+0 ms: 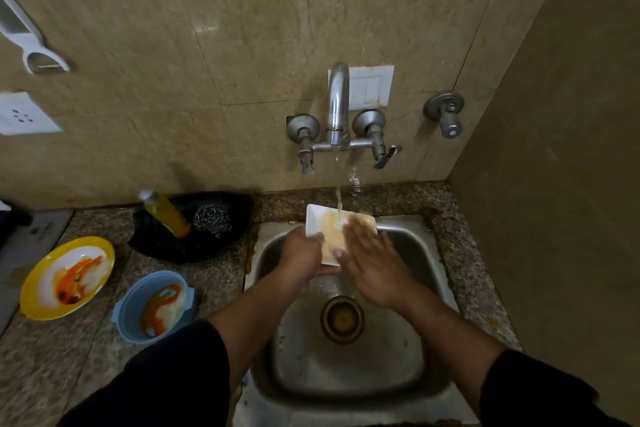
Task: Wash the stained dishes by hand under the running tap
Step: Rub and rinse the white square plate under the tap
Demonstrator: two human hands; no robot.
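Note:
A white rectangular dish (320, 220) with a yellowish stain is held over the steel sink (408, 291), right under the stream from the wall tap (337, 104). My left hand (303, 255) grips the dish by its near left edge. My right hand (372, 258) lies flat on the dish's right side, fingers spread over the stained surface. On the counter to the left wait a yellow plate (38, 291) and a blue bowl (133, 308), both smeared with red and orange sauce.
A black tray (162, 246) behind the bowl holds a yellow soap bottle (166, 211) and a steel scrubber (212, 218). The drain (342, 319) sits in the sink's middle. A side wall closes in on the right. A spare valve (446, 114) juts from the back wall.

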